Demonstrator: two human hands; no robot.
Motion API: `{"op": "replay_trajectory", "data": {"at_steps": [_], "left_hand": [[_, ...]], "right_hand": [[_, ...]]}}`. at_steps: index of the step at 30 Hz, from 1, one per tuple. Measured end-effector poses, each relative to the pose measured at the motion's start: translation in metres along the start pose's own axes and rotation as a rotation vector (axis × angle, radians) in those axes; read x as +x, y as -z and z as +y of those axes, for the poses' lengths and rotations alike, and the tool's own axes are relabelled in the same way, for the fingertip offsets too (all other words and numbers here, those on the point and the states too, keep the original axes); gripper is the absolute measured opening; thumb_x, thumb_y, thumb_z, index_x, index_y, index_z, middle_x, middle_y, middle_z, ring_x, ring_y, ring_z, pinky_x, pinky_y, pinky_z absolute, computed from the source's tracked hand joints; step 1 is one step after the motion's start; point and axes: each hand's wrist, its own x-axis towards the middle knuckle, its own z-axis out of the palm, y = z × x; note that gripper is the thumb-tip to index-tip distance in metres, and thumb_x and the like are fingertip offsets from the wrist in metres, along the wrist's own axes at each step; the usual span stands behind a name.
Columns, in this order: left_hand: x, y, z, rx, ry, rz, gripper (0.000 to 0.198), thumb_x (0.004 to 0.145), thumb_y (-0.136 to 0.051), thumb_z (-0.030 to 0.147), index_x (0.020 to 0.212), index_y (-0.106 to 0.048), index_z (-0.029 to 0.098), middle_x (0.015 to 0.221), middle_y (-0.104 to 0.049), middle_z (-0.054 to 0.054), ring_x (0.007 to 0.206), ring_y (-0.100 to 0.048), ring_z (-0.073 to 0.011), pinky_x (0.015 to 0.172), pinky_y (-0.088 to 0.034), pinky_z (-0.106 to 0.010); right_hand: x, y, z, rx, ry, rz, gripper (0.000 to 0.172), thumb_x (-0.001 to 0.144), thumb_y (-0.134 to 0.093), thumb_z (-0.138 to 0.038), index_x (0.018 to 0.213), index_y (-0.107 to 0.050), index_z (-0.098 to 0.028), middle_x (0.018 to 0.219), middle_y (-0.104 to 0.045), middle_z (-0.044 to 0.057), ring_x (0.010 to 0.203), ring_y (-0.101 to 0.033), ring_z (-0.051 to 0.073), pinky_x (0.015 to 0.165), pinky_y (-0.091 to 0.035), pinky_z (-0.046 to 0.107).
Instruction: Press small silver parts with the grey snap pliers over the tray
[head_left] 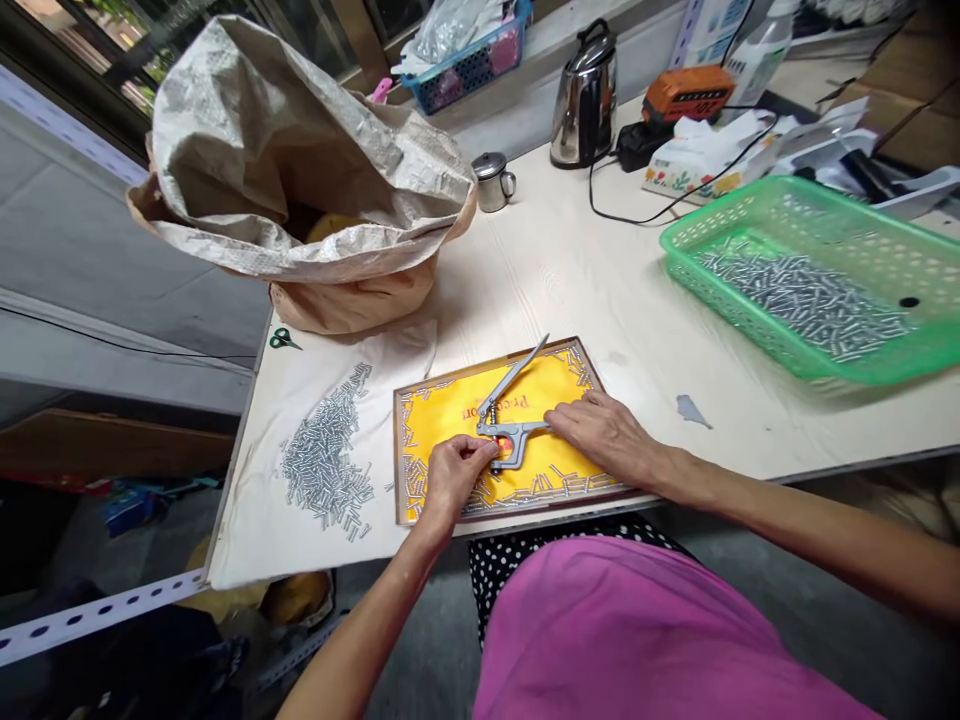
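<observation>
A yellow tray (439, 420) with a metal rim lies at the table's near edge, with several small metal pins along its borders. On it rests a grey metal hand press tool (510, 400), one long handle raised toward the back. My left hand (454, 475) is pinched closed at the tool's jaw, apparently on a small pin. My right hand (604, 430) lies over the tool's lower handle, fingers curled on it.
A pile of metal pins (326, 460) sits on white cloth left of the tray. A large paper sack (300, 160) stands behind. A green basket (817, 270) of pins sits right. Scissors (283, 340), kettle (585, 95), steel cup (493, 182) and a cable (637, 215) lie farther back.
</observation>
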Motion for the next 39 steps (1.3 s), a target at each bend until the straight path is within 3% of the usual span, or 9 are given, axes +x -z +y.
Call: {"op": "replay_trajectory", "data": {"at_steps": [15, 19, 20, 23, 25, 27, 31, 35, 39], "left_hand": [[0.006, 0.004, 0.018, 0.08, 0.234, -0.157, 0.023, 0.071, -0.077, 0.031, 0.063, -0.065, 0.014, 0.045, -0.055, 0.004, 0.04, -0.049, -0.0083, 0.045, -0.043, -0.021], [0.003, 0.006, 0.014, 0.074, 0.213, -0.197, 0.03, 0.068, -0.079, 0.037, 0.058, -0.061, 0.015, 0.046, -0.053, 0.004, 0.041, -0.048, -0.0073, 0.045, -0.042, -0.02], [0.003, 0.007, 0.013, 0.071, 0.199, -0.201, 0.032, 0.068, -0.079, 0.038, 0.057, -0.06, 0.015, 0.046, -0.053, 0.004, 0.041, -0.047, -0.007, 0.045, -0.041, -0.02], [0.001, 0.007, 0.01, 0.062, 0.189, -0.194, 0.033, 0.067, -0.078, 0.04, 0.056, -0.059, 0.015, 0.047, -0.052, 0.004, 0.042, -0.046, -0.0067, 0.045, -0.04, -0.02], [0.001, 0.007, 0.009, 0.06, 0.197, -0.185, 0.032, 0.067, -0.078, 0.04, 0.057, -0.06, 0.015, 0.047, -0.052, 0.004, 0.043, -0.047, -0.0071, 0.046, -0.041, -0.02], [0.001, 0.006, 0.009, 0.066, 0.198, -0.177, 0.032, 0.066, -0.078, 0.04, 0.057, -0.061, 0.015, 0.047, -0.052, 0.004, 0.043, -0.047, -0.0075, 0.046, -0.041, -0.02], [0.002, 0.005, 0.008, 0.069, 0.182, -0.168, 0.031, 0.067, -0.077, 0.039, 0.058, -0.061, 0.015, 0.046, -0.052, 0.004, 0.042, -0.046, -0.0075, 0.045, -0.041, -0.02], [0.001, 0.005, 0.004, 0.054, 0.175, -0.173, 0.028, 0.068, -0.076, 0.039, 0.061, -0.063, 0.014, 0.048, -0.053, 0.004, 0.043, -0.048, -0.0078, 0.046, -0.042, -0.021], [0.002, 0.005, 0.002, 0.068, 0.165, -0.151, 0.026, 0.069, -0.075, 0.038, 0.065, -0.065, 0.015, 0.048, -0.053, 0.004, 0.042, -0.048, -0.0078, 0.045, -0.042, -0.02]], "right_hand": [[-0.002, -0.01, 0.0, 0.02, -0.013, -0.066, 0.021, 0.097, -0.037, -0.009, 0.097, -0.055, -0.02, 0.083, -0.064, 0.002, 0.071, -0.048, 0.017, 0.076, -0.029, 0.034], [0.002, -0.006, -0.001, -0.014, -0.047, -0.11, 0.01, 0.096, -0.049, -0.023, 0.098, -0.059, -0.021, 0.096, -0.065, 0.006, 0.086, -0.052, 0.022, 0.078, -0.032, 0.036], [0.004, -0.003, 0.0, -0.01, -0.051, -0.111, 0.014, 0.095, -0.054, -0.031, 0.103, -0.059, -0.02, 0.106, -0.065, 0.008, 0.093, -0.053, 0.024, 0.08, -0.033, 0.037], [0.014, 0.004, 0.011, 0.005, -0.039, -0.08, 0.056, 0.085, -0.066, -0.05, 0.127, -0.052, -0.017, 0.14, -0.051, 0.016, 0.113, -0.047, 0.032, 0.091, -0.035, 0.044], [0.023, 0.005, 0.021, -0.001, -0.019, -0.08, 0.077, 0.078, -0.071, -0.057, 0.137, -0.044, -0.017, 0.148, -0.042, 0.019, 0.123, -0.042, 0.037, 0.096, -0.034, 0.049], [0.032, 0.004, 0.031, -0.006, 0.013, -0.127, 0.085, 0.073, -0.071, -0.064, 0.139, -0.043, -0.018, 0.145, -0.045, 0.019, 0.126, -0.039, 0.039, 0.096, -0.034, 0.051], [0.045, 0.001, 0.04, 0.005, 0.045, -0.229, 0.081, 0.076, -0.063, -0.068, 0.134, -0.049, -0.014, 0.128, -0.056, 0.019, 0.114, -0.047, 0.037, 0.091, -0.034, 0.052], [0.049, 0.005, 0.038, 0.001, 0.048, -0.242, 0.079, 0.075, -0.063, -0.067, 0.13, -0.052, -0.011, 0.112, -0.061, 0.017, 0.101, -0.049, 0.034, 0.089, -0.032, 0.051], [0.048, 0.009, 0.035, 0.008, 0.061, -0.236, 0.08, 0.075, -0.068, -0.062, 0.136, -0.049, -0.014, 0.11, -0.061, 0.014, 0.101, -0.049, 0.032, 0.091, -0.029, 0.05]]}}
